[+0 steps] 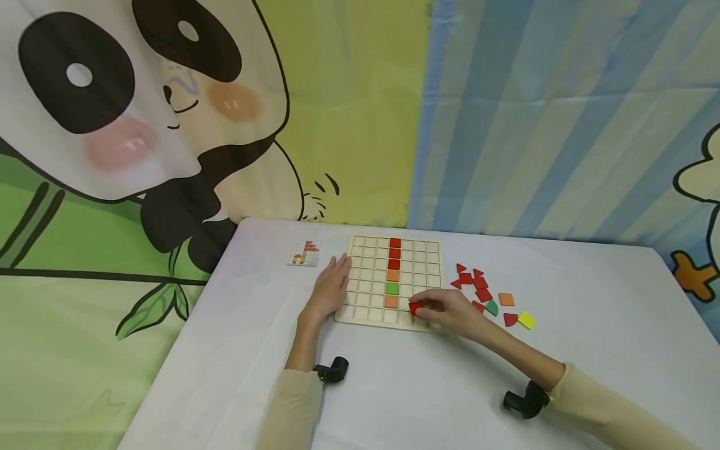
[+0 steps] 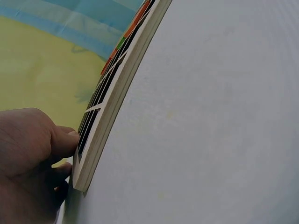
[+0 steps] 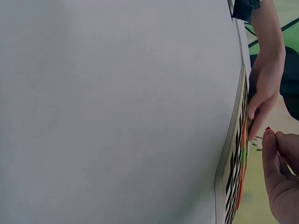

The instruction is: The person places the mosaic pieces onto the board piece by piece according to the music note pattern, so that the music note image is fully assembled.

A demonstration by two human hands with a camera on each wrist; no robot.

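Observation:
A pale wooden grid board (image 1: 368,317) lies on the table. One column holds three red square tiles (image 1: 395,253), then an orange tile (image 1: 392,275), a green tile (image 1: 392,288) and another orange tile (image 1: 390,301). Along the board's left edge rests my left hand (image 1: 330,286), fingers extended; its thumb (image 2: 65,142) touches the frame near a corner. My right hand (image 1: 450,309) pinches a red tile (image 1: 415,307) between thumb and fingertips, above the board's lower right part. Only a red tip of that tile shows in the right wrist view.
Right of the board lie loose red pieces (image 1: 480,283), a green piece (image 1: 492,307), an orange square (image 1: 506,299) and a yellow square (image 1: 527,320). A small pattern card (image 1: 304,253) lies left of the board. Printed cloth hangs behind the white table (image 1: 225,375).

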